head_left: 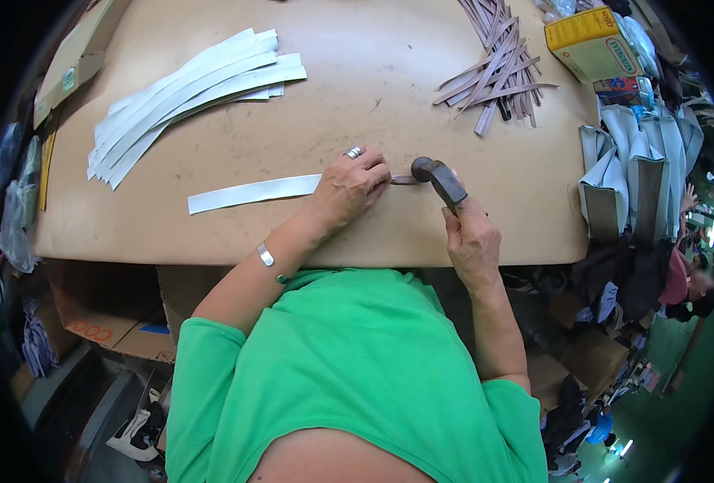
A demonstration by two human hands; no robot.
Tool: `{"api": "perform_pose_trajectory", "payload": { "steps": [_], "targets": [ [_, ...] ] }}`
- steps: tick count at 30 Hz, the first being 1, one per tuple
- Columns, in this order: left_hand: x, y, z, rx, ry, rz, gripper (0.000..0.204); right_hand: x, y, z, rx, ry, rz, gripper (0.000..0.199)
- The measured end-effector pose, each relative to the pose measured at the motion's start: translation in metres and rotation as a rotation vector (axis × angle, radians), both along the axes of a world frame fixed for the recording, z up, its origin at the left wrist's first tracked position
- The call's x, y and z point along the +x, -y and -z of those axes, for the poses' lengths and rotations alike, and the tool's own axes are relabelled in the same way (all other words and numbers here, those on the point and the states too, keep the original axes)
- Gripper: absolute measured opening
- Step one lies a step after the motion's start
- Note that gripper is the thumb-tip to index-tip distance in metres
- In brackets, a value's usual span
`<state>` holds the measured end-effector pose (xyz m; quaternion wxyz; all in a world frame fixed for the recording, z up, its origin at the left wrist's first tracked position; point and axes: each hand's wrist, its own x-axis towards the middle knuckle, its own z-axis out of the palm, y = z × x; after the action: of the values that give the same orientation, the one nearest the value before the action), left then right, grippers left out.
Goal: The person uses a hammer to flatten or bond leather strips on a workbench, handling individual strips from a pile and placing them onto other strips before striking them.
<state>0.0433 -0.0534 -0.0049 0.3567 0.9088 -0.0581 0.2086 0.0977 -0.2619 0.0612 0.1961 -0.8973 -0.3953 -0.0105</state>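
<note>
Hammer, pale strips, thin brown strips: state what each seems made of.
Hammer: its head is likely iron or steel, dark with a dull gleam.
Pale strips: perhaps coated fabric or synthetic leather, smooth and matte with crisp edges.
Thin brown strips: possibly leather or imitation, dull, bending loosely.

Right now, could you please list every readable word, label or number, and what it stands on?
Yellow box, upper right: large lettering, not copied here.
Cardboard box, lower left: orange lettering, not copied here.
Blue-and-red package: print too small to read.
Long carton: small label, unreadable.
</note>
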Motion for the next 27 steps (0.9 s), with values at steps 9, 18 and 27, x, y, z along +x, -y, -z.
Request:
{"api": "perform_pose_trajectory", "payload": {
  "steps": [9,18,27],
  "targets": [
    [-0.016,-0.013,0.001,-0.035,-0.030,-0.023,0.010,0.000,-0.003,-0.004,-0.017,-0.138,0.043,0.041],
    [-0.012,-0.015,0.004,-0.022,-0.058,-0.009,0.010,-0.003,-0.006,0.003,0.041,-0.018,-0.113,0.045],
    [-0.009,-0.011,-0.001,-0.042,-0.020,-0.009,0.014,-0.004,-0.005,0.013,-0.117,-0.023,-0.132,0.055]
  ]
}}
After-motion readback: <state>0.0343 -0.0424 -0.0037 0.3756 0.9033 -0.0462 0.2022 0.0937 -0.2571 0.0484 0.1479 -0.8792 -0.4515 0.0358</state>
